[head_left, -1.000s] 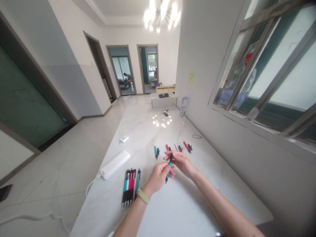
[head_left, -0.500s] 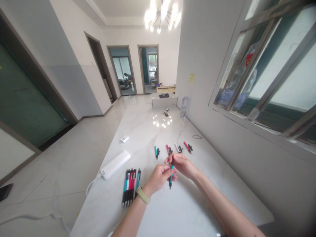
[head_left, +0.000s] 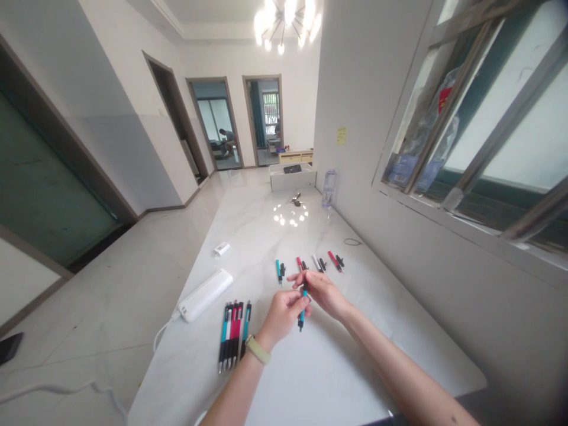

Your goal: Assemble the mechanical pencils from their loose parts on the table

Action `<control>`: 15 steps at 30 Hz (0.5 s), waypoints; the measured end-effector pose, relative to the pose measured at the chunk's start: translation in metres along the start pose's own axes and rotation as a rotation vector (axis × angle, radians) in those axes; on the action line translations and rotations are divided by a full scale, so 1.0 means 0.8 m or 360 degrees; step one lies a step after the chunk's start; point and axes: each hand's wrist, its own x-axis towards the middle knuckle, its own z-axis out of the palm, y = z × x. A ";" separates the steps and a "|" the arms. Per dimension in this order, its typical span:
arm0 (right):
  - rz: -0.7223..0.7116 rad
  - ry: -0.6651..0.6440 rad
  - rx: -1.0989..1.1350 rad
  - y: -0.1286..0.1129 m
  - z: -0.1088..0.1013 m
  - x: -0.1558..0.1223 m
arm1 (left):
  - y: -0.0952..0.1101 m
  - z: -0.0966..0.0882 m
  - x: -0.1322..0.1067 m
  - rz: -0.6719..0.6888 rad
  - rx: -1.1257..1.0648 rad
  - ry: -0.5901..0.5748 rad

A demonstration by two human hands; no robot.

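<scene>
Both hands hold one teal and black pen [head_left: 302, 313] upright above the white marble table [head_left: 328, 367]. My left hand [head_left: 280, 316], a green watch band on its wrist, pinches the pen's lower half. My right hand [head_left: 320, 291] grips its black upper end with the fingertips. Beyond the hands lie separated pen halves: a teal one [head_left: 279, 270], a red one [head_left: 299, 263], a white one [head_left: 316, 262] and another red one [head_left: 334, 261], each beside a black piece.
Several whole pens [head_left: 233, 335] lie in a row at the left. A white power strip [head_left: 205, 294] with a cord sits beyond them. Farther back are a small white block [head_left: 222, 248], a black loop [head_left: 352, 241], keys [head_left: 296, 201], a water bottle [head_left: 328, 188] and a white box [head_left: 291, 177].
The pen has swung from a slant to nearly upright between my hands. My right fingers have shifted on its upper end. The view has drifted slightly.
</scene>
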 end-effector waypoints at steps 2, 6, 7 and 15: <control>-0.0128 0.0184 -0.0448 -0.003 -0.005 0.000 | 0.002 -0.003 0.002 -0.0043 -0.0112 0.0104; -0.0152 0.0169 -0.1299 0.000 -0.019 0.000 | 0.006 -0.011 0.005 -0.0090 -0.0341 0.0325; -0.0099 0.0096 -0.1420 0.003 -0.022 -0.001 | 0.007 -0.013 0.006 -0.0086 -0.0363 0.0359; -0.0061 -0.0145 -0.1670 0.031 -0.018 0.000 | 0.001 -0.012 0.006 -0.0026 -0.0325 0.0334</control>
